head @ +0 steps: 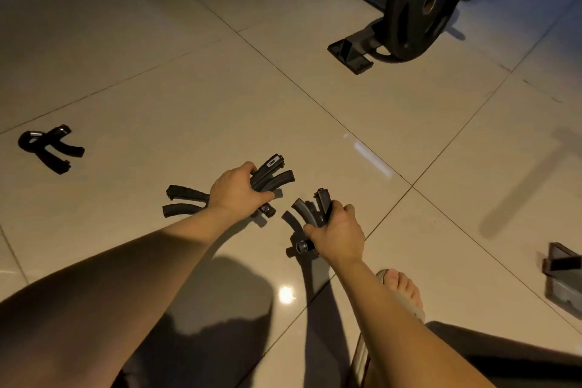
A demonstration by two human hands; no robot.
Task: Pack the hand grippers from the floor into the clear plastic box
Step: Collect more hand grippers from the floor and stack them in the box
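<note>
Head view, two hands (237, 192) (340, 231), each holding hand grippers (277, 178) (302, 211)

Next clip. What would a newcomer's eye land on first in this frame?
Two bare arms reach to the centre, where the left hand grips black hand grippers just over the tiled floor. Beside it, the right hand holds a single hand gripper. A stray gripper lies alone at far left, and a big black weight plate stands upright at top right.
</note>
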